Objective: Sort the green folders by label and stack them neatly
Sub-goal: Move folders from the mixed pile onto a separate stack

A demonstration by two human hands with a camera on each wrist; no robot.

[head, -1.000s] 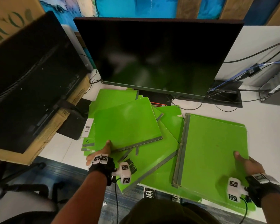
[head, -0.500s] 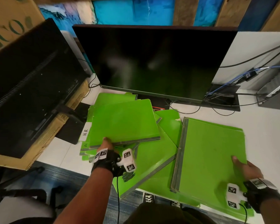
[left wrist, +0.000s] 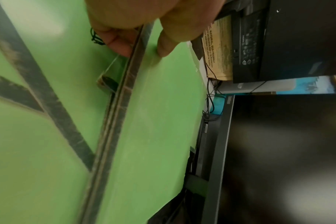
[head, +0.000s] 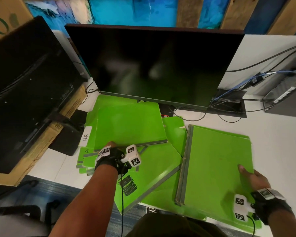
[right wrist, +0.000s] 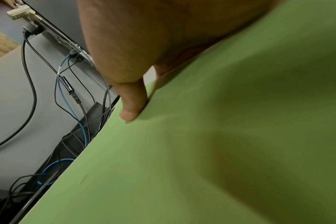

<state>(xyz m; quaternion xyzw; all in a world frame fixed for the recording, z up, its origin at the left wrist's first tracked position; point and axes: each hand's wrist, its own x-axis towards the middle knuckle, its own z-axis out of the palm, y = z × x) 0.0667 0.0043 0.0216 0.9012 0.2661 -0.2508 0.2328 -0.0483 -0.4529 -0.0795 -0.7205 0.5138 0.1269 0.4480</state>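
Note:
Several green folders with grey spines lie spread over the white desk. My left hand [head: 111, 145] pinches the near spine edge of a folder [head: 129, 124] raised over the left pile; the left wrist view shows my thumb [left wrist: 166, 45] on top and fingers [left wrist: 118, 44] beneath this folder [left wrist: 153, 121]. Under it, folders carry white labels reading "H.R" [head: 85, 136] and "A" [head: 87, 151]. My right hand [head: 249, 175] grips the right edge of the right-hand folder stack [head: 217, 161], thumb [right wrist: 132, 104] on its cover [right wrist: 220, 151]. A folder with black scribble [head: 128, 184] lies between my arms.
A large dark monitor [head: 154, 65] stands right behind the folders. A second black monitor [head: 24, 86] rests on a cardboard box [head: 46, 139] at the left. Cables [head: 229, 108] and a small computer [head: 287, 98] sit at the back right. The white desk [head: 277, 142] runs along the right.
My left hand has shifted the held folder left and away, squaring it over the left pile. The right hand has kept its grip on the right stack.

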